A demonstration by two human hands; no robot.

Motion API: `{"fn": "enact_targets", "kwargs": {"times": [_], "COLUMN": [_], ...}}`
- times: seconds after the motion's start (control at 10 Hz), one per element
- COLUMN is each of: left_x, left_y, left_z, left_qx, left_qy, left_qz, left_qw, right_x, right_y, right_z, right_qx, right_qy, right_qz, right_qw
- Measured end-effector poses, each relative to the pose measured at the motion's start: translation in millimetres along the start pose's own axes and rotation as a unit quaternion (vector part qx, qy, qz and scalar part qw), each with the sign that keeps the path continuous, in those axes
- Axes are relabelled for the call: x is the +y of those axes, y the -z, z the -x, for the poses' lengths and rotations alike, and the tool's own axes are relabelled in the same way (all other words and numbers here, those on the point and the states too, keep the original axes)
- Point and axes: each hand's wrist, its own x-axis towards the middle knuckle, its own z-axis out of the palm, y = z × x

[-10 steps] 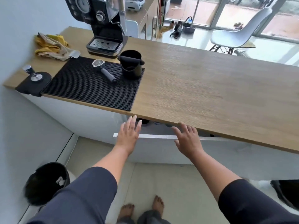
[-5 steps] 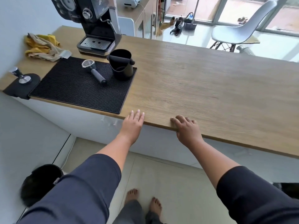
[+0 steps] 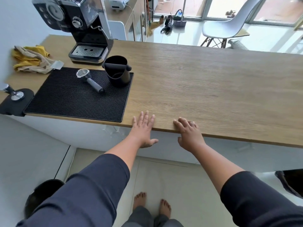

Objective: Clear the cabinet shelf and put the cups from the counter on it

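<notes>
**A:** ok so where are our hands at?

**B:** Both are at the near edge of the light wooden surface [image 3: 213, 82]. Our left hand [image 3: 144, 128] lies flat, fingers straight and a bit spread on the wood, thumb hanging below the edge. It's got hold of nothing.

**A:** and the other one?

**B:** Our right hand [image 3: 188, 133] sits near it, not touching it. The fingers are lightly bent on top of the edge and the thumb is down below it. It looks relaxed, and there's nothing in it either.

**A:** what about the cabinet and the cups?

**B:** We only see the white cabinet front [image 3: 85, 131] right under the surface, below both hands. The shelf is hidden behind it, and tbh we can't tell where the cups are from this angle.

**A:** what's all the stuff on the left?

**B:** There's a black ribbed rubber mat [image 3: 68, 99] running up to the near edge. A metal portafilter with a dark handle [image 3: 89, 80] lies on it. A black round container with a bar across its mouth [image 3: 117, 71] stands upright at the mat's far right corner. Behind the mat is a black and silver espresso machine [image 3: 82, 27], with crumpled yellow and beige cloths [image 3: 31, 58] to its left. A metal tamper [image 3: 14, 95] stands on a small black pad [image 3: 11, 105] at the left end.

**A:** and further out?

**B:** Our bare feet [image 3: 139, 202] are on pale floor tiles. A white plastic chair [image 3: 227, 25] stands well beyond the far side.
</notes>
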Motion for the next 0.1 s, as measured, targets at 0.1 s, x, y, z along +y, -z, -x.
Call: {"fn": "enact_targets", "kwargs": {"times": [0.1], "left_x": [14.1], "left_y": [8.3], "left_z": [-6.7], "left_qx": [0.027], "left_qy": [-0.059], "left_qz": [0.028], "left_qw": [0.997], "right_x": [-3.7], "right_y": [-0.8], "right_z": [1.5], "right_qx": [0.014], "right_qy": [-0.034], "right_qz": [-0.055], "right_qw": [0.998]}}
